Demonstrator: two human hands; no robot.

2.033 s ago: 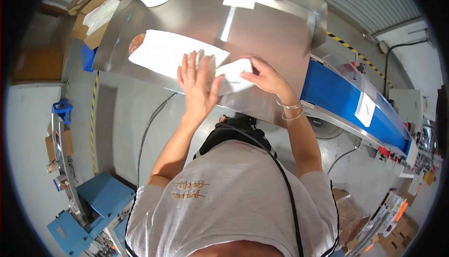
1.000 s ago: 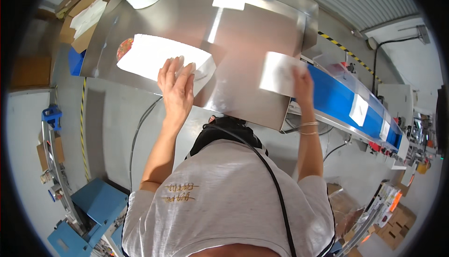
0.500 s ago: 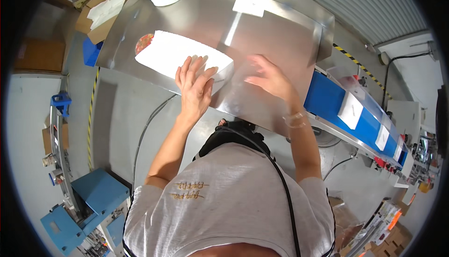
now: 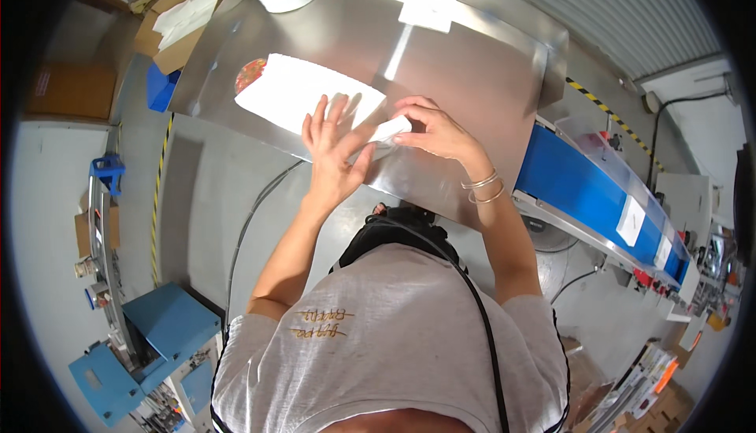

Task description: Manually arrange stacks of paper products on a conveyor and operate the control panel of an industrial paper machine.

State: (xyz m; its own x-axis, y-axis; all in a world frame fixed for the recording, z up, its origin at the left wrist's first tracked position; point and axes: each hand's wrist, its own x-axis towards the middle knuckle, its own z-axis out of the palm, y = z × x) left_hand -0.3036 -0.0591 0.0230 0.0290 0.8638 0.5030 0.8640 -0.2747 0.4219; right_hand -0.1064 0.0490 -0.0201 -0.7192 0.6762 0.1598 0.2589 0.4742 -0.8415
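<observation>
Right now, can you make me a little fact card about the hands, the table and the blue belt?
Left hand: fingers spread, at the near right end of the long white bundle
Right hand: thumb and fingers pinching a small white piece
Table: shiny metal
Bundle's left end: red speckled thing
Blue belt: right of the table, carrying flat white pieces
</observation>
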